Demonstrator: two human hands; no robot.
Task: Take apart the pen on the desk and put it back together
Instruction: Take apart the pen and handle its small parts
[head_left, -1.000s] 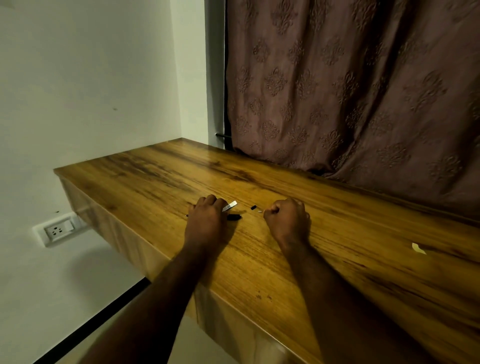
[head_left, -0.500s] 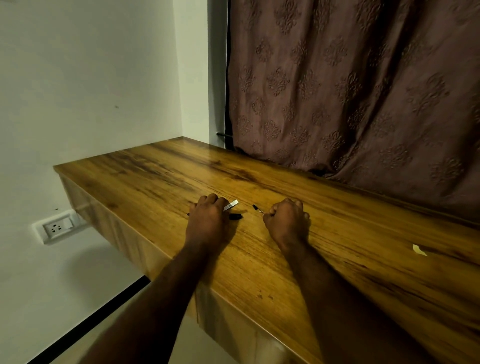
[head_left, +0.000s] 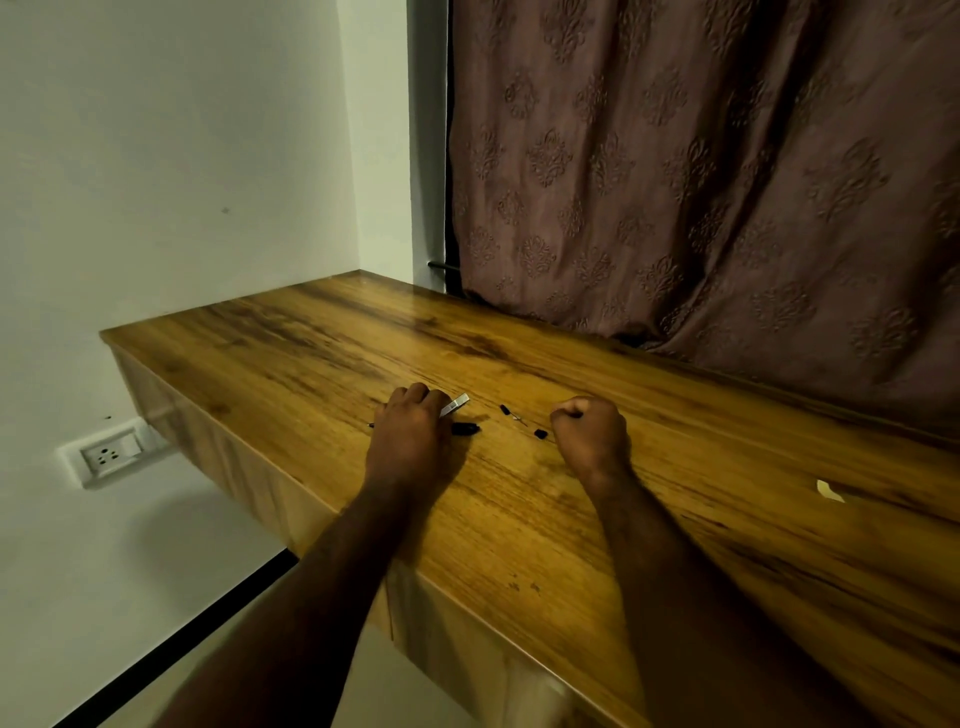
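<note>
The pen lies in pieces on the wooden table (head_left: 675, 519) — the left hand (head_left: 410, 441) curls over a silver piece (head_left: 456, 405) beside a black piece (head_left: 465, 428). Two small black bits (head_left: 540, 433) lie just left of the fisted right hand (head_left: 589, 436); whether it holds anything, I cannot tell.

I see a desk (head_left: 675, 467) of golden-brown wood grain with darker streaks running along it. On it lie small black pen parts (head_left: 540, 433) and a silver-grey pen piece (head_left: 456, 405). Behind hangs a dusky mauve-brown curtain (head_left: 701, 171) embossed with a repeating damask motif. The wall (head_left: 171, 156) is plain white, with a white socket plate (head_left: 106, 456). A pale yellowish scrap (head_left: 829, 491) lies on the wood.
</note>
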